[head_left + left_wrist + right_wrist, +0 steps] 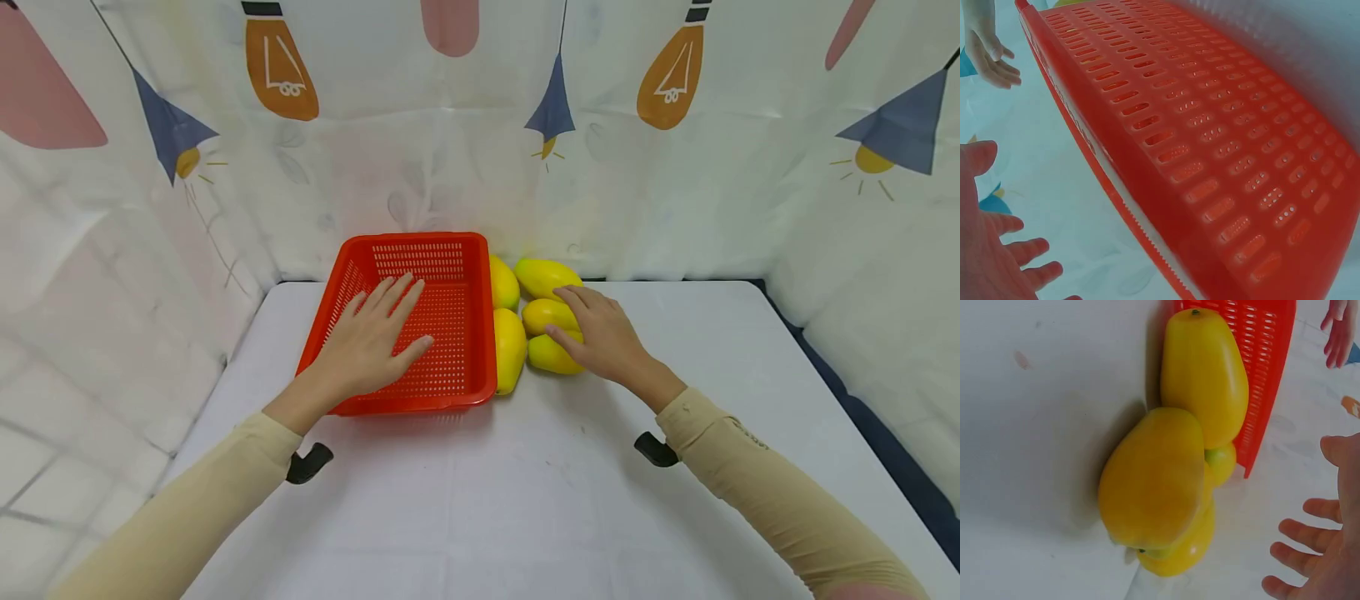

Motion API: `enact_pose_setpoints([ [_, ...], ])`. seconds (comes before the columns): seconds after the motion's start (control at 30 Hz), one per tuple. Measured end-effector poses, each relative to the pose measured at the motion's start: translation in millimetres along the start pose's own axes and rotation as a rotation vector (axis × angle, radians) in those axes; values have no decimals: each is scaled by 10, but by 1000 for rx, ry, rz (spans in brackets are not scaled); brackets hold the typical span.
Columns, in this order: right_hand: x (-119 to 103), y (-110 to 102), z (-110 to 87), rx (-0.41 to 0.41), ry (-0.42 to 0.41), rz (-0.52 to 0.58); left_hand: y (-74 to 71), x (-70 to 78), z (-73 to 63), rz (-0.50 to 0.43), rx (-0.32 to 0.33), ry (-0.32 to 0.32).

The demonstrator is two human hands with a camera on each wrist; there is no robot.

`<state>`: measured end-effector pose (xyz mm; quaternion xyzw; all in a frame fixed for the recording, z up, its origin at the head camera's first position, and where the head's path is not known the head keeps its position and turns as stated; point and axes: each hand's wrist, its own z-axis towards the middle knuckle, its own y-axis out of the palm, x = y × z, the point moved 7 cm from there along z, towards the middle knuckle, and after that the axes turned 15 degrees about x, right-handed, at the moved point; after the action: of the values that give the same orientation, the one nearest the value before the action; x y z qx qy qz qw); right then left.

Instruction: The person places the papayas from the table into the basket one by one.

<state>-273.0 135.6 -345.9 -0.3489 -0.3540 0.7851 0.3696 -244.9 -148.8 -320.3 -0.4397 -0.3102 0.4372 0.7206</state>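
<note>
A red plastic basket point(491, 333) with slotted walls stands on the table, nothing inside it in the head view. My left hand point(371, 337) hovers over the basket's left part, fingers straight and spread; the left wrist view shows its fingers apart from the basket wall point(1210, 125). Several yellow mangoes point(509, 354) lie along the basket's right side, some with greenish ends. Over the rightmost mangoes point(551, 356) is my right hand point(607, 333), fingers extended and partly covering them. In the right wrist view that hand stays apart from the nearest mango point(1150, 481).
A white cloth covers the table point(517, 508). Behind and at both sides hang pale curtains point(450, 183) printed with lamps and bulbs. Dark straps point(309, 463) hang at both wrists, below the beige sleeves point(780, 483).
</note>
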Motion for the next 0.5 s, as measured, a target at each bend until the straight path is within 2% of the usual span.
enact_pose_setpoints([
  [0.5, 102, 46, -64, 19, 15, 13, 19, -67, -61, -18, 18, -14],
])
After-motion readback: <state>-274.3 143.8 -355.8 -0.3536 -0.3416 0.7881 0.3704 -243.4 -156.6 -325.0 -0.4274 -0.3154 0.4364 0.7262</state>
